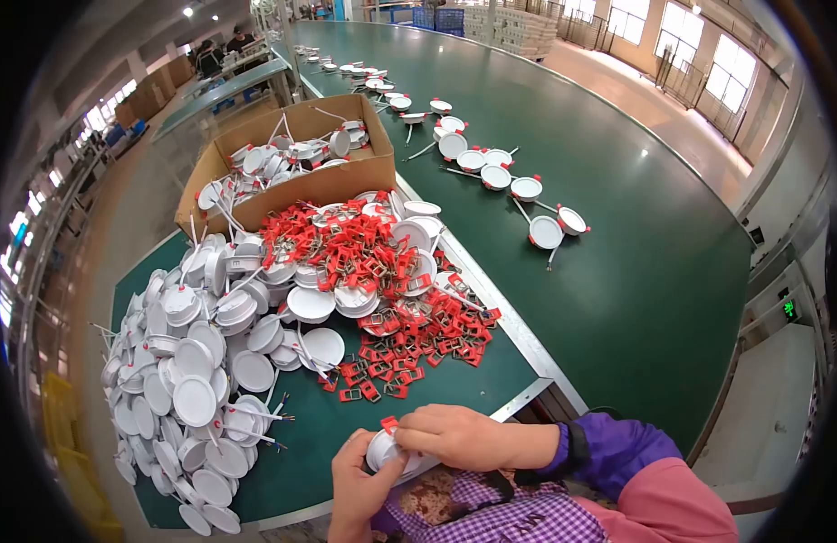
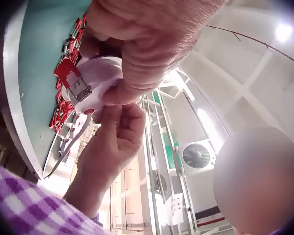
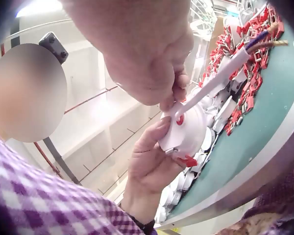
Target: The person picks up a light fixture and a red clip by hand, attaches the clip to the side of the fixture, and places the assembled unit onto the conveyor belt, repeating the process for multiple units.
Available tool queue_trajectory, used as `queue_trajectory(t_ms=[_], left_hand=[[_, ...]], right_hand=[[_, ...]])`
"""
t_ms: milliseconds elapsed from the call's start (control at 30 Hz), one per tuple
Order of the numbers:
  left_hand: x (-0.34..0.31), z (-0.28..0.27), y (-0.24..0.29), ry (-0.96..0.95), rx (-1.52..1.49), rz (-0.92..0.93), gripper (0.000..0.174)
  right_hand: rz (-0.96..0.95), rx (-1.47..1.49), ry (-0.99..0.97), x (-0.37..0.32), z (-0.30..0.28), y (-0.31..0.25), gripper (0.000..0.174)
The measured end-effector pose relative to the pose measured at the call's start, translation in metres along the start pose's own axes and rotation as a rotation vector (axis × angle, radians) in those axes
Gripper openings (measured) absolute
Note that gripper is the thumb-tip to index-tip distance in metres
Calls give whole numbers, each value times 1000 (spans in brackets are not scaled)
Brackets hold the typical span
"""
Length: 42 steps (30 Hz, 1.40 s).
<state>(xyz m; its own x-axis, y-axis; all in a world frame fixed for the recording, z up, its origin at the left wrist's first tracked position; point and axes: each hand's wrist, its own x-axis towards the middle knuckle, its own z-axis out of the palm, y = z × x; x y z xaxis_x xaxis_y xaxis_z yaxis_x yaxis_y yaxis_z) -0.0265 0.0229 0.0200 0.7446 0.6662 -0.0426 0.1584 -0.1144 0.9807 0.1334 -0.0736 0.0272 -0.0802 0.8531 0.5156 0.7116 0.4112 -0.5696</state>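
My left hand point(image 1: 364, 484) grips a round white lamp point(image 1: 382, 450) by its rim, thumb on one face. My right hand point(image 1: 454, 434) has curled fingers pinched at the lamp's edge; what lies between its fingertips is hidden. A red clip point(image 2: 67, 73) with a metal spring stands on the lamp's side in the left wrist view. The lamp's white cable point(image 3: 213, 81) runs off with bare-ended wires in the right wrist view. A heap of red clips point(image 1: 418, 339) lies beyond the hands, beside a pile of white lamps point(image 1: 194, 398).
A cardboard box point(image 1: 301, 185) of lamps stands behind the heap. Across a metal rail point(image 1: 491, 312), a wide green belt point(image 1: 617, 299) carries a line of lamps with cables. The green tabletop's point(image 1: 328, 434) front edge is close to the body.
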Motion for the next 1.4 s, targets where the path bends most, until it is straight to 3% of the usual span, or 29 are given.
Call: queue_trajectory(t_ms=[100,167,200,333,433,533,567,633,667,767,833,900,967,1033,1133,1267,1400], left_hand=[[-2,3,14,19,108,93,21],[-4,1,17,25,262,165,22],[-6,1,19,17,250,153,22],[-6,3,23,28,328,299,22],[-9,6,20,35,291,254,22],[-7,11,2,-10,42,8,20],[-6,15,-6,1,47,9,20],[2,18,-6,152,-392,-105,23],[3,14,-7,197,-469,-71,26],[7,0,-5,330,-628,-106,25],[6,-3,-4,355,-670,-118,21],[3,-1,1,348,-857,-165,20],[1,0,-5,316,-883,-179,21],[0,-2,-9,248,-998,-259,23],[-2,-4,-13,207,-1011,-266,28],[-6,-6,-8,154,-1047,-260,34],[-6,-10,-9,65,-1056,-284,38]], right_hand=[[131,86,-36,-3,-4,-4,31],[478,285,21,8,-22,-19,33],[516,329,-13,9,-27,-19,36],[500,321,-54,15,-35,-27,33],[544,332,-106,14,-29,-17,33],[657,319,-265,20,-29,-11,33],[646,324,-270,19,-23,-14,33],[408,-12,98,25,-12,-21,33],[223,-84,234,31,-14,-24,27],[178,-116,203,19,-12,-33,27],[205,-158,139,13,-2,-28,28],[461,-16,216,14,6,-25,29],[510,100,208,13,13,-24,30],[789,545,-24,7,17,-18,25],[895,744,-130,5,16,-8,19],[921,865,-128,9,17,-10,16],[780,683,-96,13,12,-16,18]])
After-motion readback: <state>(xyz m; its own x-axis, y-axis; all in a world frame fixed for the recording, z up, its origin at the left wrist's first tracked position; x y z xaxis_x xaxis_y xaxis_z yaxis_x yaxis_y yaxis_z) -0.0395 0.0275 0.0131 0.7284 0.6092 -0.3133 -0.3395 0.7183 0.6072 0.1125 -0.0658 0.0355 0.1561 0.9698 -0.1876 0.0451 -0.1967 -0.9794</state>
